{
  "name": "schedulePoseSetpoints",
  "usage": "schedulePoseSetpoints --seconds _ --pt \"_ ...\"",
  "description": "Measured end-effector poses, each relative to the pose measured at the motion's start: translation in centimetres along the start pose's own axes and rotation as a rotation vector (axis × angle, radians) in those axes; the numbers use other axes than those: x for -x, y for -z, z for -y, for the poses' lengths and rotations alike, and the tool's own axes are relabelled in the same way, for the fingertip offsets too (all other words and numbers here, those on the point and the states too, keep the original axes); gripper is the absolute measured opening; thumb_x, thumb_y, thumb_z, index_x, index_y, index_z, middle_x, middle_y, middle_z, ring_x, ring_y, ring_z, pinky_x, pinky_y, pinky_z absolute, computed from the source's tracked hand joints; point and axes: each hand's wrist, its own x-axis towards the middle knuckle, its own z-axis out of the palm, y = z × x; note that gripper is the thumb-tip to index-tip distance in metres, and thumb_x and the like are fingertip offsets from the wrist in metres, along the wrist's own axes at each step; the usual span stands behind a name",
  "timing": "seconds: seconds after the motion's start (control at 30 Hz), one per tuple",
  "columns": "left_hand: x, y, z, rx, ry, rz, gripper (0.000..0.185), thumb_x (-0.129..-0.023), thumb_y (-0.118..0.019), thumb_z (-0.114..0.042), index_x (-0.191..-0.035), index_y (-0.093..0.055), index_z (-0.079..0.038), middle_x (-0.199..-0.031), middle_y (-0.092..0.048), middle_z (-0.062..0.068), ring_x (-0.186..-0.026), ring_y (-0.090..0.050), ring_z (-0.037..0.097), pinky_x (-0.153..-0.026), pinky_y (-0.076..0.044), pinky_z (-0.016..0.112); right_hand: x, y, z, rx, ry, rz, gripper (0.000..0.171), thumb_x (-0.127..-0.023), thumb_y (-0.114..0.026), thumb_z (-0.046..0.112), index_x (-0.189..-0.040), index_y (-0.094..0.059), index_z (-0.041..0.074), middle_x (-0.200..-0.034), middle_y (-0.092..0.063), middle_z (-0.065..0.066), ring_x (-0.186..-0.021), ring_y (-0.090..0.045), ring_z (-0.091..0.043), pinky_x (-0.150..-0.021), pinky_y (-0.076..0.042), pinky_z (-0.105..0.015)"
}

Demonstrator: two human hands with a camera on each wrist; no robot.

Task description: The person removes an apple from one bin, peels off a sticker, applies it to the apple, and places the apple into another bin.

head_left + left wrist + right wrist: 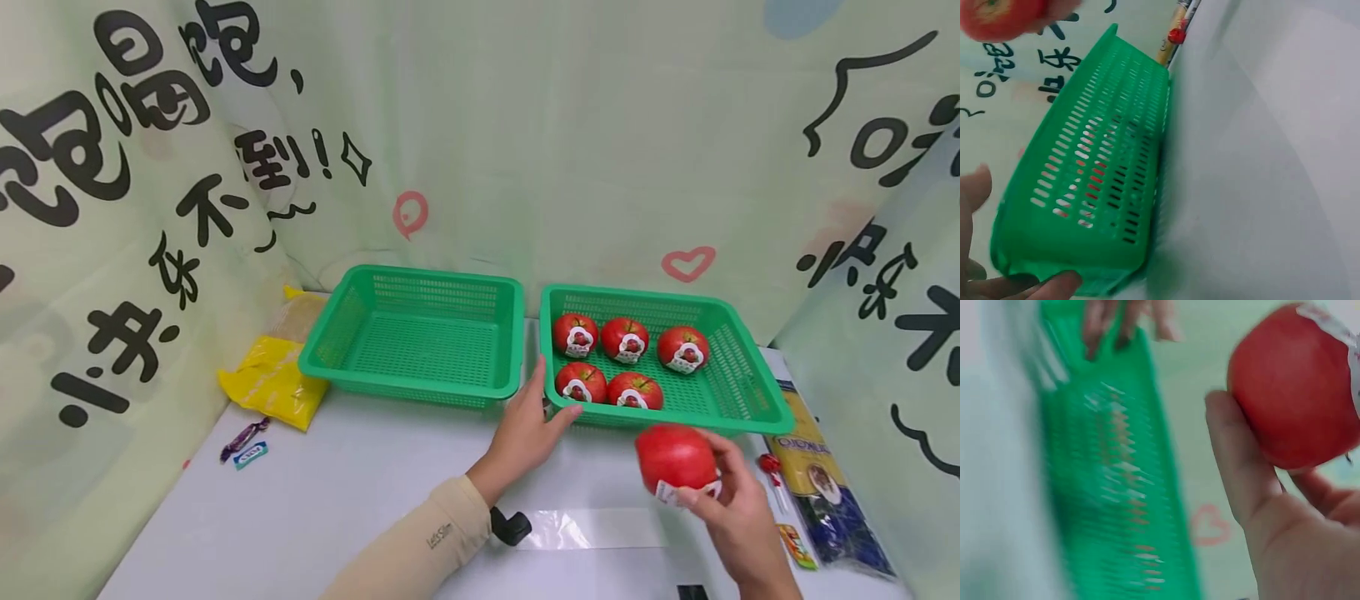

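Observation:
A red apple (677, 457) with a white sticker is held in my right hand (738, 508), just in front of the right green basket (720, 417). In the right wrist view the thumb and fingers (1244, 462) wrap the apple (1297, 387) from below. My left hand (525, 429) touches the front left corner of that basket, its fingers along the side and its thumb over the front rim. The left wrist view shows fingertips (1063, 284) against the basket's corner (1066, 250). Several stickered apples (633, 390) lie inside, in the left and middle part.
A second green basket (427, 387), with nothing in it, stands to the left. Beside it are a yellow packet (273, 379) and two small wrapped sweets (250, 454). At right lie a gold and blue bag (825, 492), a lollipop (771, 467) and a small packet (797, 546). Clear tape (592, 529) crosses the table.

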Motion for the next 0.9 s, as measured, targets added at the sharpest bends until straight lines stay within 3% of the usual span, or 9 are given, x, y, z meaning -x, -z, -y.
schedulePoseSetpoints --seconds 0.1,0.2,0.27,0.33,0.43,0.63,0.77,0.9 --pt "-0.7 -0.7 0.0 -0.032 0.016 -0.07 0.086 -0.103 -0.068 -0.044 -0.168 -0.025 -0.009 -0.168 -0.043 0.014 -0.155 -0.043 0.034 -0.124 -0.041 0.05 -2.2 1.6 2.0 0.11 0.1 -0.117 0.068 -0.098 -0.074 0.009 -0.156 -0.04 0.023 -0.14 -0.044 0.01 -0.117 -0.048 -0.005 -0.075 -0.056 -0.009" --pt "-0.8 -1.0 0.2 -0.041 0.022 -0.092 0.083 -0.103 -0.068 -0.041 -0.167 -0.029 -0.006 -0.165 -0.046 0.016 -0.152 -0.046 0.034 -0.123 -0.042 0.049 -5.3 3.4 3.7 0.336 0.119 -0.142 0.08 -0.099 -0.075 0.02 -0.166 -0.03 0.019 -0.156 -0.041 -0.009 -0.129 -0.046 -0.025 -0.07 -0.056 -0.012" --pt "-0.8 -1.0 0.1 -0.043 0.03 -0.083 0.083 -0.103 -0.068 -0.041 -0.167 -0.028 -0.006 -0.165 -0.046 0.015 -0.152 -0.046 0.033 -0.123 -0.043 0.048 -7.8 4.6 4.3 0.509 0.128 -0.105 0.088 -0.096 -0.078 0.025 -0.167 -0.027 0.013 -0.159 -0.034 -0.027 -0.132 -0.042 -0.043 -0.07 -0.062 -0.026" --pt "-0.9 -1.0 0.0 -0.05 0.038 -0.068 0.084 -0.103 -0.068 -0.043 -0.167 -0.027 -0.007 -0.166 -0.045 0.013 -0.153 -0.046 0.032 -0.123 -0.043 0.047 -10.4 5.7 4.5 0.676 0.15 -0.034 0.093 -0.091 -0.081 0.025 -0.164 -0.028 0.004 -0.152 -0.036 -0.038 -0.129 -0.038 -0.057 -0.067 -0.064 -0.042" --pt "-1.1 -1.0 -0.4 -0.073 0.056 -0.046 0.085 -0.103 -0.068 -0.044 -0.168 -0.026 -0.01 -0.167 -0.044 0.011 -0.153 -0.045 0.029 -0.123 -0.043 0.044 -14.0 6.7 3.9 0.858 0.152 0.093 0.096 -0.085 -0.085 0.028 -0.155 -0.032 -0.01 -0.139 -0.041 -0.042 -0.121 -0.039 -0.06 -0.07 -0.063 -0.057" --pt "-1.4 -1.2 -1.1 -0.124 0.071 -0.036 0.086 -0.102 -0.069 -0.044 -0.168 -0.026 -0.009 -0.167 -0.044 0.01 -0.152 -0.047 0.027 -0.122 -0.044 0.04 -17.9 6.9 1.7 0.945 0.026 0.282 0.102 -0.088 -0.08 0.035 -0.148 -0.023 -0.024 -0.134 -0.038 -0.046 -0.118 -0.037 -0.06 -0.085 -0.059 -0.066" --pt "-1.6 -1.3 -1.2 -0.148 0.052 -0.035 0.086 -0.102 -0.068 -0.046 -0.168 -0.027 -0.009 -0.166 -0.046 0.01 -0.15 -0.05 0.026 -0.12 -0.046 0.038 -18.3 6.7 1.4 0.955 -0.047 0.323 0.105 -0.09 -0.078 0.038 -0.149 -0.017 -0.025 -0.134 -0.033 -0.049 -0.119 -0.034 -0.062 -0.09 -0.054 -0.071" --pt "-1.5 -1.1 -0.8 -0.176 0.043 -0.048 0.086 -0.103 -0.067 -0.049 -0.168 -0.027 -0.009 -0.162 -0.051 0.011 -0.146 -0.055 0.025 -0.117 -0.05 0.037 -18.5 6.3 1.5 0.95 -0.036 0.33 0.106 -0.089 -0.081 0.04 -0.148 -0.02 -0.022 -0.133 -0.035 -0.048 -0.118 -0.034 -0.061 -0.087 -0.056 -0.068"
